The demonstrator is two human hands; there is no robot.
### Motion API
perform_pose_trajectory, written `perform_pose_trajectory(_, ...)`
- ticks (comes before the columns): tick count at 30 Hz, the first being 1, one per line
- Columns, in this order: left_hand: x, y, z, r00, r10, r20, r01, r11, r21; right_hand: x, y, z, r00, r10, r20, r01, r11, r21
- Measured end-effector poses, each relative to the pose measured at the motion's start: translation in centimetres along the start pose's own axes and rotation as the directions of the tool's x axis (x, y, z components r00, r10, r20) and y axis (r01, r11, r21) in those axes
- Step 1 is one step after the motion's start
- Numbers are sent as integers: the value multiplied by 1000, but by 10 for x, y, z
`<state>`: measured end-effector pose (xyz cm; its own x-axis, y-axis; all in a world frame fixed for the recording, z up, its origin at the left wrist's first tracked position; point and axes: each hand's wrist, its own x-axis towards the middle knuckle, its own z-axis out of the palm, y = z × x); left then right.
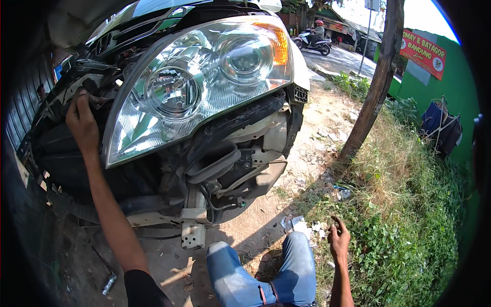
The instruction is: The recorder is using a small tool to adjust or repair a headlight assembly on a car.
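A large clear headlight [204, 97] with an orange corner section fills the upper middle, set in the car's exposed front end. My left hand [83, 123] reaches up beside its left edge. Its fingers are closed near a small bracket-like tab [97, 101], and what they pinch is hidden. Low on the right, my right hand [339, 239] hovers away from the car, over the grass edge. Its fingers are bent toward the thumb, with a small dark bit at the tips that is too small to name.
Under the headlight sit a metal frame end [194, 233] and a dark bumper support [235, 120]. A slim tool [109, 284] lies on the ground at lower left. To the right lean a wooden post [376, 87] and weeds [388, 230]. A person rides a scooter [313, 42] on the road.
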<state>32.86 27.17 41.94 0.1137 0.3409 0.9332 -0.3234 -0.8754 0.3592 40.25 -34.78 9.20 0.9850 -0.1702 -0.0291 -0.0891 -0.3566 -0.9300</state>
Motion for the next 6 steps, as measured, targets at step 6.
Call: perform_pose_trajectory(6, -1, -9, -11, 998, 62, -15, -61, 994, 92, 40, -263, 60, 534, -813, 232, 845, 503, -180)
